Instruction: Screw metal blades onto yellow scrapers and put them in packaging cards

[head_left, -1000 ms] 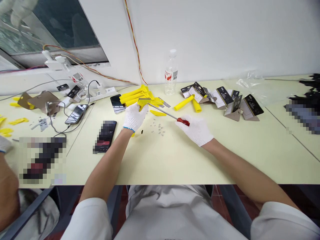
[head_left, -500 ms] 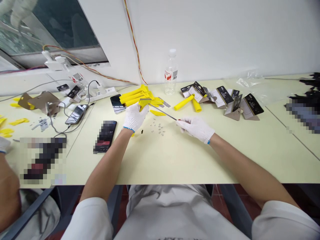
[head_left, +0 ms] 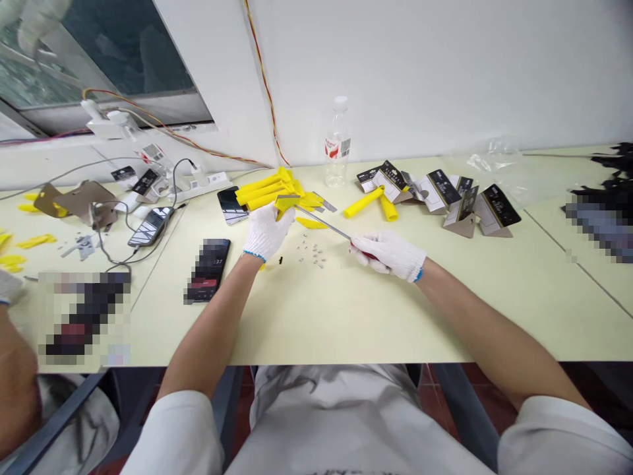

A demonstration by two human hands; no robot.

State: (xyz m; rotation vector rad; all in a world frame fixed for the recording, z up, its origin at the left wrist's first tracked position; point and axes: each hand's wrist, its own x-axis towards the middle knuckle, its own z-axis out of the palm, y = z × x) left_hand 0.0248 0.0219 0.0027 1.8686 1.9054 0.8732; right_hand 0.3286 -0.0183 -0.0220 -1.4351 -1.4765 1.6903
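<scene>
My left hand [head_left: 267,232], in a white knit glove, is closed around a yellow scraper [head_left: 283,205] with a metal blade on top. In my gloved right hand [head_left: 394,256] is a screwdriver [head_left: 324,223], its red handle mostly covered by the fingers. The long shaft points left, with its tip at the scraper's head; whether it sits in a screw I cannot tell. Just below the shaft lie several small metal pieces [head_left: 315,254] and a small black part [head_left: 281,260]. A flat yellow piece [head_left: 311,223] and thin metal blades [head_left: 328,207] rest behind.
Yellow tubular handles [head_left: 262,188] are piled behind my left hand. A plastic bottle [head_left: 337,148], two more yellow handles [head_left: 364,202] and folded cards [head_left: 442,191] stand along the wall. Phones [head_left: 210,267] and cables lie left, near another person's gloved hand [head_left: 8,286].
My right hand has shifted slightly right and down along the screwdriver, and more of the red handle shows. The left hand and the scraper have stayed in place.
</scene>
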